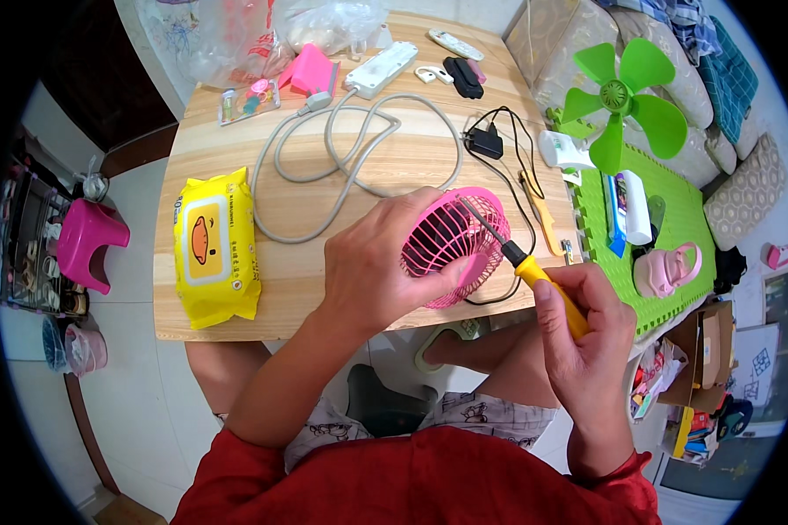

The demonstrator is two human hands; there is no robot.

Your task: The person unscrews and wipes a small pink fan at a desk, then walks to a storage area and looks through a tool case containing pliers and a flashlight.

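Over the table's near edge, my left hand (383, 262) is closed around a pink mesh guard (438, 229), round and cage-like, as on a small fan. The guard is tilted, and its lower part is partly covered by my thumb. In my right hand (591, 328) is a screwdriver (547, 284) with a yellow handle and a black collar, gripped by the handle. Its metal shaft points up and left, across the guard's rim; whether the tip touches the guard I cannot tell. A black cable (521, 219) runs on the table behind the guard.
A yellow wipes pack (217, 249) lies left on the wooden table (306, 302). Behind are a looped grey cord (276, 236), a white power strip (382, 70) and a black adapter (487, 143). To the right, green fan blades (617, 96) stand above a green foam mat (674, 192).
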